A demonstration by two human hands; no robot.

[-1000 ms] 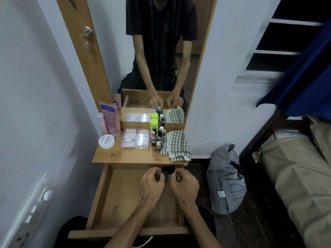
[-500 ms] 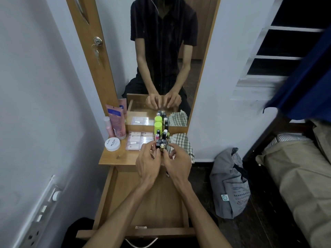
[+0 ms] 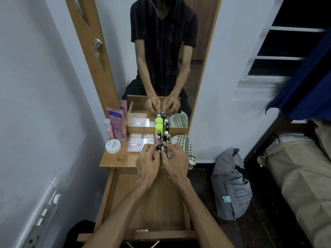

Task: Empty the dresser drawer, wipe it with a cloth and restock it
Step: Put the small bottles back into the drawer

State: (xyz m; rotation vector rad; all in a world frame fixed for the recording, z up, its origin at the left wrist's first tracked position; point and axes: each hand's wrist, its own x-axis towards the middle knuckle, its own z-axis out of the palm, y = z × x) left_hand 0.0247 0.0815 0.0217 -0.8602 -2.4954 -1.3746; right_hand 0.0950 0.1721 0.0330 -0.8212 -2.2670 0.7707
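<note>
Hands meet at the front of the dresser top (image 3: pixel 114 161), where we see both reaching over the pulled-out drawer (image 3: pixel 154 203). Our left hand (image 3: pixel 147 161) and right hand (image 3: pixel 174 161) sit side by side, fingers curled in toward each other around the nearest of the small bottles (image 3: pixel 162 140). The fingertips close on 1 or 2 dark bottles with round caps, though we cannot tell exactly which hand holds which.

Behind them the cluster of small bottles stands upright, with a lime-green capped bottle (image 3: pixel 158 128) at the back against the mirror (image 3: pixel 166 59). Just right of the cluster lies a checked cloth (image 3: pixel 182 144), partly under our right hand. To the left lie clear flat packets (image 3: pixel 138 142), then a round white tub (image 3: pixel 113 146), and beyond it a pink tube (image 3: pixel 117 125) standing against the mirror frame.

The drawer's wooden floor shows bare between our forearms. On the dark floor to the right stands a grey bag (image 3: pixel 232 187).
</note>
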